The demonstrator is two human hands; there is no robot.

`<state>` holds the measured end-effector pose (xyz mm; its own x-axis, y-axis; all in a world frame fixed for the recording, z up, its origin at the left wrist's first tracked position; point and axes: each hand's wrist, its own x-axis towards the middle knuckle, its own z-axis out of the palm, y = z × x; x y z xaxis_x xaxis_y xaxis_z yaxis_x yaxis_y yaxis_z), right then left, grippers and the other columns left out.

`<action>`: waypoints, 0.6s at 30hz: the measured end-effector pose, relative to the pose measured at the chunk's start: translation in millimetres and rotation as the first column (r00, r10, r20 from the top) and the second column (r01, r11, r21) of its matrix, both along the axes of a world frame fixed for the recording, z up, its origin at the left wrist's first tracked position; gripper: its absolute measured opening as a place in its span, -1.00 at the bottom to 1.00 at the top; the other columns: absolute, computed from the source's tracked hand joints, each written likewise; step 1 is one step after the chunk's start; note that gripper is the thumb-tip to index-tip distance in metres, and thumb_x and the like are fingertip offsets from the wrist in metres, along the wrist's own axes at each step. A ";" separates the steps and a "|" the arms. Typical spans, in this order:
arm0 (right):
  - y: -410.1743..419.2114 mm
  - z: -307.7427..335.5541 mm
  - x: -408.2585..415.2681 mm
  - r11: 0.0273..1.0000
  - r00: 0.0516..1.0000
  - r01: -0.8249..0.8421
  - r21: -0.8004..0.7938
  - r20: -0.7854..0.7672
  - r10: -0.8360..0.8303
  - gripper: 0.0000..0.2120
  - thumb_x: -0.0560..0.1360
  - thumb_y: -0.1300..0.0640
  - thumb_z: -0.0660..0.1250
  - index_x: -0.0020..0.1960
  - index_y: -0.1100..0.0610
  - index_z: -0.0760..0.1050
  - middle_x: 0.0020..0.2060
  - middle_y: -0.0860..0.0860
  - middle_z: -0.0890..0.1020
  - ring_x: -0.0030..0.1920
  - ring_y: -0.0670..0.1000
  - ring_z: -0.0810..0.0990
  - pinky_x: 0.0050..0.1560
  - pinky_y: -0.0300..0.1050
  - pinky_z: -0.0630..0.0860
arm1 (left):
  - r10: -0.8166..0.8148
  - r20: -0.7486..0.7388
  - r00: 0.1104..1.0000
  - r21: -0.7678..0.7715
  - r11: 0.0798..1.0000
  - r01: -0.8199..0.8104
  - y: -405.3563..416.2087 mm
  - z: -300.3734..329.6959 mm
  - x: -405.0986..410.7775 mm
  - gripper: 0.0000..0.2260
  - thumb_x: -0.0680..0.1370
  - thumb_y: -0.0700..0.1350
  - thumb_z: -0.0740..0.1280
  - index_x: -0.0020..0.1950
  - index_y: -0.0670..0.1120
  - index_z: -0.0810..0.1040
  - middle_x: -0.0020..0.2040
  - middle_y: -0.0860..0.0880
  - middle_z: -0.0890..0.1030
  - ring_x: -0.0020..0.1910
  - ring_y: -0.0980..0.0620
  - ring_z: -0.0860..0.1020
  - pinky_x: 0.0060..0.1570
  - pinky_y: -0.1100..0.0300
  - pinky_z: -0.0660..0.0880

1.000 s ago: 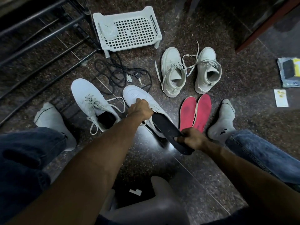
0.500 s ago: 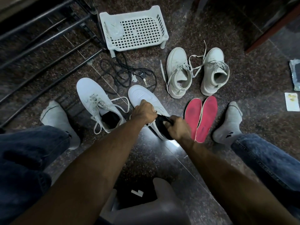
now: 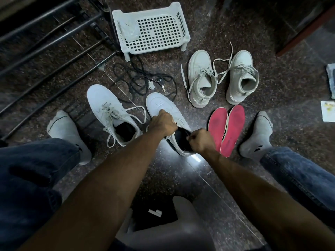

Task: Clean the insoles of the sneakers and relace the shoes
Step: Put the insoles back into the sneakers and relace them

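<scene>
Dark floor [image 3: 181, 178], right hand [image 3: 200, 140] seemingly gripping insole [image 3: 181, 140]

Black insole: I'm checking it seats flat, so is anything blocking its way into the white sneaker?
Nothing visible blocks it. The left hand holds the white sneaker open while the right hand pushes the black insole in.

Hands [image 3: 164, 122] apparently grip white sneaker [image 3: 163, 107].

Sneakers [image 3: 203, 82] and insoles [image 3: 226, 129] on floor [image 3: 181, 187]
</scene>
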<state>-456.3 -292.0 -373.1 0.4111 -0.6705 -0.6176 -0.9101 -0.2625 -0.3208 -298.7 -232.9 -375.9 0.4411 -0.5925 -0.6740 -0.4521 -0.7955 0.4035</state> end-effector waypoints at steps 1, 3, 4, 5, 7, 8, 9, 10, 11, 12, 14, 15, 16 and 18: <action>5.1 -1.0 4.3 0.998 0.998 -0.044 -0.044 -0.054 0.042 -0.80 0.47 0.06 0.32 -0.07 0.15 0.65 -0.14 0.17 0.67 -0.12 0.21 0.63 -0.19 -0.05 0.49 | 0.005 -0.002 1.000 0.001 1.000 -0.005 -0.1 -0.2 -0.1 -0.78 0.45 -0.08 0.34 0.02 -0.16 0.61 0.17 -0.06 0.42 0.14 -0.21 0.51 0.11 -0.10 0.53; 10.6 1.3 9.6 0.977 0.973 -0.183 -0.106 -0.159 0.165 -0.75 0.49 0.05 0.28 0.04 0.17 0.59 -0.02 0.19 0.65 -0.02 0.25 0.62 -0.13 -0.02 0.48 | 0.004 -0.008 1.000 0.000 1.000 -0.004 -0.3 -0.3 0.6 -0.82 0.44 -0.08 0.35 -0.05 -0.17 0.60 0.15 -0.06 0.43 0.12 -0.20 0.51 0.08 -0.10 0.54; 10.8 3.8 11.3 0.952 0.945 -0.278 -0.130 -0.211 0.248 -0.74 0.51 0.05 0.26 0.08 0.18 0.55 0.01 0.18 0.63 0.00 0.24 0.62 -0.13 -0.01 0.47 | -0.001 -0.010 1.000 -0.002 1.000 0.001 0.0 0.2 0.9 -0.86 0.44 -0.09 0.35 -0.12 -0.15 0.58 0.14 -0.06 0.43 0.11 -0.20 0.52 0.07 -0.09 0.54; 9.4 6.4 12.0 0.915 0.907 -0.376 -0.150 -0.261 0.330 -0.74 0.53 0.05 0.26 0.11 0.18 0.53 0.03 0.17 0.62 0.01 0.24 0.62 -0.12 -0.02 0.47 | -0.008 -0.013 1.000 -0.005 1.000 0.008 0.1 1.1 1.3 -0.89 0.43 -0.09 0.34 -0.18 -0.12 0.55 0.14 -0.07 0.44 0.10 -0.21 0.53 0.05 -0.09 0.55; 4.6 11.8 10.2 0.826 0.831 -0.527 -0.200 -0.325 0.452 -0.74 0.55 0.04 0.25 0.16 0.15 0.50 0.06 0.13 0.62 0.02 0.21 0.63 -0.14 -0.03 0.46 | -0.023 -0.017 1.000 -0.009 1.000 0.023 0.3 0.8 1.7 -0.90 0.44 -0.08 0.33 -0.19 -0.10 0.55 0.14 -0.07 0.44 0.10 -0.21 0.52 0.06 -0.09 0.55; 3.1 14.9 7.0 0.781 0.802 -0.582 -0.226 -0.320 0.504 -0.75 0.55 0.05 0.24 0.18 0.12 0.48 0.07 0.10 0.60 0.00 0.20 0.64 -0.18 -0.04 0.45 | -0.028 -0.018 0.999 -0.008 1.000 0.028 0.8 -0.1 1.9 -0.88 0.45 -0.07 0.33 -0.14 -0.11 0.57 0.15 -0.07 0.43 0.11 -0.22 0.52 0.07 -0.09 0.54; 1.9 15.7 1.4 0.728 0.763 -0.641 -0.242 -0.297 0.574 -0.76 0.56 0.07 0.22 0.19 0.11 0.46 0.09 0.08 0.57 -0.03 0.18 0.64 -0.24 -0.04 0.43 | -0.031 -0.016 0.999 -0.005 1.000 0.031 0.8 -0.6 2.2 -0.85 0.45 -0.06 0.33 -0.09 -0.12 0.60 0.16 -0.06 0.41 0.12 -0.21 0.51 0.08 -0.09 0.54; 0.7 15.4 -6.3 0.660 0.701 -0.713 -0.238 -0.265 0.662 -0.77 0.56 0.07 0.19 0.18 0.10 0.45 0.11 0.05 0.53 -0.04 0.17 0.63 -0.28 -0.04 0.39 | -0.029 -0.013 0.999 -0.002 1.000 0.029 0.6 -1.0 2.3 -0.83 0.46 -0.06 0.33 -0.05 -0.12 0.61 0.17 -0.06 0.41 0.14 -0.20 0.50 0.09 -0.08 0.53; -0.2 15.6 -15.0 0.587 0.623 -0.782 -0.207 -0.236 0.746 -0.78 0.57 0.06 0.16 0.16 0.08 0.46 0.13 0.03 0.51 -0.04 0.17 0.62 -0.29 -0.03 0.38 | -0.026 -0.012 1.000 0.000 1.000 0.026 0.2 -0.8 2.1 -0.83 0.46 -0.07 0.33 -0.03 -0.10 0.61 0.18 -0.05 0.40 0.15 -0.20 0.49 0.10 -0.08 0.53; -1.0 16.8 -23.0 0.535 0.560 -0.828 -0.164 -0.208 0.802 -0.77 0.58 0.03 0.12 0.14 0.07 0.47 0.14 0.02 0.50 -0.02 0.17 0.61 -0.26 -0.02 0.40 | -0.027 -0.012 1.000 -0.001 1.000 0.027 -0.1 -0.5 2.0 -0.84 0.46 -0.07 0.33 -0.03 -0.09 0.61 0.18 -0.05 0.40 0.15 -0.19 0.49 0.10 -0.07 0.53; -3.5 20.9 -33.7 0.535 0.539 -0.842 -0.068 -0.171 0.825 -0.66 0.60 -0.10 0.04 0.17 0.04 0.47 0.16 0.00 0.50 0.02 0.17 0.60 -0.18 0.00 0.42 | -0.036 -0.011 0.999 -0.006 0.999 0.036 -0.1 -0.3 1.1 -0.87 0.47 -0.09 0.33 -0.05 -0.09 0.61 0.16 -0.04 0.41 0.15 -0.18 0.48 0.09 -0.06 0.53; -4.3 22.1 -35.2 0.541 0.537 -0.841 -0.026 -0.174 0.825 -0.60 0.60 -0.18 0.02 0.21 0.03 0.45 0.19 -0.01 0.49 0.04 0.17 0.60 -0.15 -0.02 0.41 | -0.037 -0.008 0.999 -0.008 0.999 0.037 0.3 0.2 0.6 -0.89 0.47 -0.10 0.33 -0.06 -0.08 0.60 0.16 -0.04 0.41 0.14 -0.18 0.48 0.07 -0.05 0.53; -3.5 23.1 -33.4 0.531 0.518 -0.847 0.018 -0.193 0.833 -0.56 0.58 -0.23 0.03 0.26 0.02 0.43 0.23 -0.02 0.46 0.06 0.17 0.60 -0.13 -0.03 0.40 | -0.036 -0.003 0.999 -0.008 0.999 0.036 1.0 0.6 0.0 -0.89 0.47 -0.10 0.33 -0.07 -0.08 0.60 0.15 -0.04 0.41 0.14 -0.17 0.49 0.06 -0.05 0.53; 1.3 21.3 -24.0 0.497 0.462 -0.863 0.091 -0.258 0.849 -0.54 0.57 -0.22 0.09 0.32 0.03 0.40 0.29 0.00 0.44 0.13 0.19 0.58 -0.05 -0.02 0.44 | -0.035 0.009 0.999 -0.010 0.999 0.035 1.8 1.3 -1.3 -0.86 0.47 -0.09 0.32 -0.03 -0.08 0.61 0.16 -0.04 0.42 0.15 -0.17 0.48 0.07 -0.05 0.52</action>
